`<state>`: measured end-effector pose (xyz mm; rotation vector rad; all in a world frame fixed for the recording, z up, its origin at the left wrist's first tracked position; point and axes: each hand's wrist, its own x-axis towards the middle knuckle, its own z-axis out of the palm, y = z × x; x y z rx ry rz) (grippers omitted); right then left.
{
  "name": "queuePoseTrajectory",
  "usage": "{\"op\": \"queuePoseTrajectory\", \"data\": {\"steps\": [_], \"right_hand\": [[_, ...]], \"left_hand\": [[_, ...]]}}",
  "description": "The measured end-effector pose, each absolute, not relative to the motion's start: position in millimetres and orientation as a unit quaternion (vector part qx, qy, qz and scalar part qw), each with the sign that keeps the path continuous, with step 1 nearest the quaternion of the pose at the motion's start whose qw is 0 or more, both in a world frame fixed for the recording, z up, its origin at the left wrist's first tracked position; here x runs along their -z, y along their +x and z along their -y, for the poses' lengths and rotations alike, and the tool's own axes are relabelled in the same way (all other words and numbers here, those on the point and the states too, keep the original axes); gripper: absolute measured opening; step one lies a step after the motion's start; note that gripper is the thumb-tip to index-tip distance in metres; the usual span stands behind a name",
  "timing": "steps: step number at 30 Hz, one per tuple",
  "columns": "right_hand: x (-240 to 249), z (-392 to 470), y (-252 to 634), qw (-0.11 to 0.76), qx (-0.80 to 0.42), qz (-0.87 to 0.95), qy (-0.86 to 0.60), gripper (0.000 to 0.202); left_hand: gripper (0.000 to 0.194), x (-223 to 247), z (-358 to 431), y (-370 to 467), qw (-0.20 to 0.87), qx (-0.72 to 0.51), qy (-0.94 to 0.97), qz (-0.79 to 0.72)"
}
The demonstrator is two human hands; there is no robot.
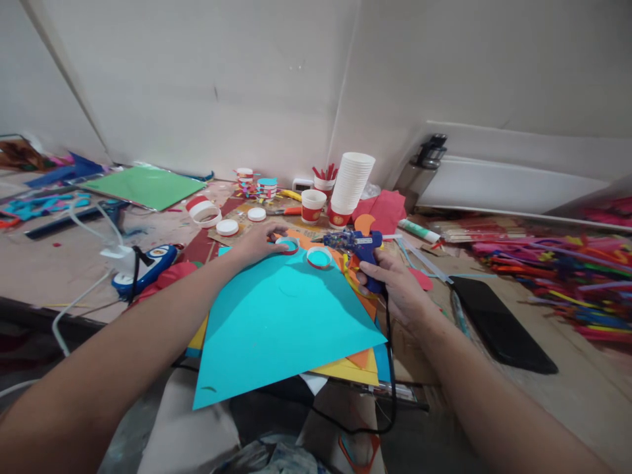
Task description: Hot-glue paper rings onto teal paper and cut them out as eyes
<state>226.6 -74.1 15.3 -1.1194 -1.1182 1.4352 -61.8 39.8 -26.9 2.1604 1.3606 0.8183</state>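
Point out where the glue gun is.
In the head view, the blue glue gun is right of centre in the right hand, near the turquoise sheet.

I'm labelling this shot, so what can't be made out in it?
All in the head view:
- Glue gun: label too small to read; grip partly hidden by the right hand.
- Yellow sheet: mostly covered by the turquoise sheet.
- Brown object: cut off by the left edge.

Bare hands [399, 286], bare forearms [148, 345], mottled blue-grey clothing [276, 455]
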Motion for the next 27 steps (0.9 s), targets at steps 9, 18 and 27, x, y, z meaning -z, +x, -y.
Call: {"op": "queuePoseTrajectory", "data": {"steps": [9, 18, 27], "right_hand": [[-15.0, 73.9, 227.1, 0.481, -0.585, 0.461, -0.463, 0.039], [-14.5, 73.6, 226.8, 0.485, -0.587, 0.457, -0.459, 0.041], [-12.4, 73.4, 229.3, 0.482, -0.580, 0.475, -0.453, 0.037]], "left_hand": [[0.054, 29.6, -41.0, -64.7, 0.241, -0.299, 0.787, -0.483], [0.060, 27.5, -39.4, -64.7, 0.255, -0.292, 0.780, -0.492], [0.062, 14.3, -33.9, -67.8, 0.319, -0.332, 0.731, -0.504]]}}
